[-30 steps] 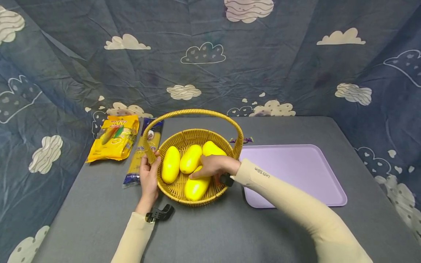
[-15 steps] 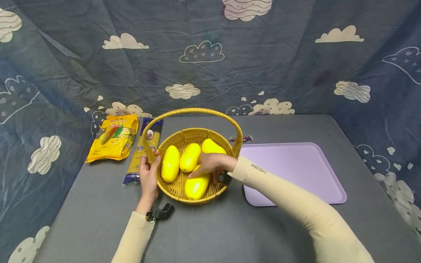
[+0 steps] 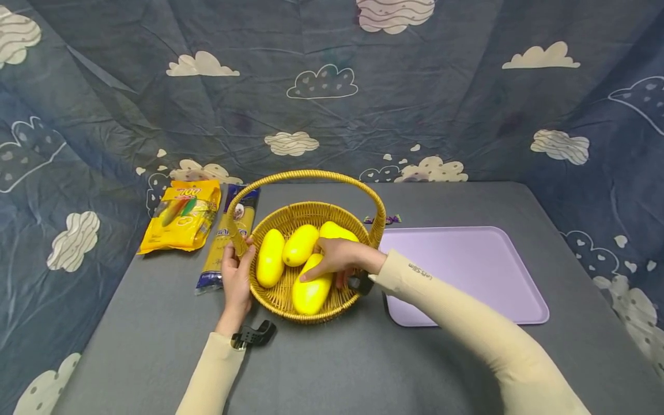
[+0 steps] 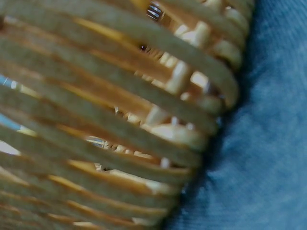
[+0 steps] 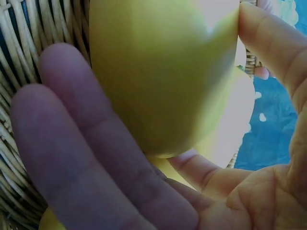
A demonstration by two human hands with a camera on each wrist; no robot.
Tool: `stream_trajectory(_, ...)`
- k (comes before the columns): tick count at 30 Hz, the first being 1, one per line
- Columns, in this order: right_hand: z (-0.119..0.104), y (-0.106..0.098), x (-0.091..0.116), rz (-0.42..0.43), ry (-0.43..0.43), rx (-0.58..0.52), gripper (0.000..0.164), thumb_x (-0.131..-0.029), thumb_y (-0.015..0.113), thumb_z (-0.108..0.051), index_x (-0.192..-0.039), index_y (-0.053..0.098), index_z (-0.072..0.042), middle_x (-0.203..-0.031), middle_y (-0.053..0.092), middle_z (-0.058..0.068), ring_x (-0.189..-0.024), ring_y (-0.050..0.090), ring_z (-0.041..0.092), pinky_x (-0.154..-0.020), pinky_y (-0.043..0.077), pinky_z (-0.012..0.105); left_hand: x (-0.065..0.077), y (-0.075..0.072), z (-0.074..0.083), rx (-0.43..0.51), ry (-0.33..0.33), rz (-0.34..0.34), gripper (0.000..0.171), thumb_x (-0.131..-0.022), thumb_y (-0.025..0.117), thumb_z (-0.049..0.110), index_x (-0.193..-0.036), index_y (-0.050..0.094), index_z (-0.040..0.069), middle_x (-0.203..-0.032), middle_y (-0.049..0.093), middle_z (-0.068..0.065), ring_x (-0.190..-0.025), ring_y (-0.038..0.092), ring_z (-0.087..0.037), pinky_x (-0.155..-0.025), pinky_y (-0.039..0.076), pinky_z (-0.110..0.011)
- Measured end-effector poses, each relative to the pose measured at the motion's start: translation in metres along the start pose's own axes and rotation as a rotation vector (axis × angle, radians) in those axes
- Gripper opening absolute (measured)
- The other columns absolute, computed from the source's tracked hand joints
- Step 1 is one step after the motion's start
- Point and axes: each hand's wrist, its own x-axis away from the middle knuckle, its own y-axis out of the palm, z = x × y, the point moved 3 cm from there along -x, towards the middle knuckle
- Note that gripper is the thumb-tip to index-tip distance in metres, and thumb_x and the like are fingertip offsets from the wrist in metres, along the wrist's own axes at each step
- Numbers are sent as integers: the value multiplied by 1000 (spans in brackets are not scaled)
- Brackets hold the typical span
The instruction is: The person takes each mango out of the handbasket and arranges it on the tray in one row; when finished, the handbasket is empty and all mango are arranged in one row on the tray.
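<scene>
A round wicker basket with a tall arched handle stands mid-table in the head view, holding several yellow mangoes. My left hand grips its left rim at the foot of the handle. My right hand reaches inside and holds the front mango, thumb on one side and fingers on the other. Close up in the right wrist view, that mango sits between thumb and fingers. Another mango lies at the left, one in the middle, one behind my right hand. Only woven basket wall fills most of the left wrist view.
A lilac tray lies right of the basket. Behind the basket's right side is a small purple-wrapped candy. To the left lie a yellow bag and a long blue-ended pasta packet. A cloud-patterned cloth hangs behind.
The lower end of the middle mango has shifted slightly away from me, and more of the front mango's upper end shows beside my right thumb. My left hand stays on the basket.
</scene>
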Motion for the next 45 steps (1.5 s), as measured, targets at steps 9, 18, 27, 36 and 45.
stream_trajectory(9,5,1,2,-3,-26,-23,67,-75,77,-47,-115,42,-8,-96,56,14,-60,65,32,-45,52,32,1,0,-2,-2,-3,-4,33,-95,58,8,-123,46,-7,-112,54,-7,-112,48,-20,-98,39,-27)
stream_trajectory(18,8,0,3,-9,-49,-82,76,-74,79,-43,-125,35,-7,-92,58,17,-62,65,34,-48,53,35,0,1,-1,-4,7,-12,28,-95,58,8,-121,49,0,-112,54,-6,-112,48,-20,-99,38,-28)
stream_trajectory(27,5,3,4,-33,-124,-198,75,-77,79,-33,-125,27,-8,-102,51,18,-67,62,29,-62,56,39,-1,0,-1,10,4,-13,26,-95,58,8,-119,50,3,-113,54,-7,-112,48,-20,-100,39,-28)
stream_trajectory(36,0,4,8,30,-226,-99,75,-77,78,-36,-127,28,-12,-105,53,14,-95,52,21,-81,44,28,-1,1,0,10,5,-10,35,-94,59,8,-123,46,-6,-112,54,-6,-112,48,-20,-100,39,-29)
stream_trajectory(45,-4,6,14,38,-282,-102,75,-77,79,-33,-128,27,-16,-102,54,12,-92,54,22,-80,45,31,-1,0,-1,-5,-5,1,41,-95,58,8,-128,42,-10,-115,54,-7,-113,48,-20,-100,38,-28)
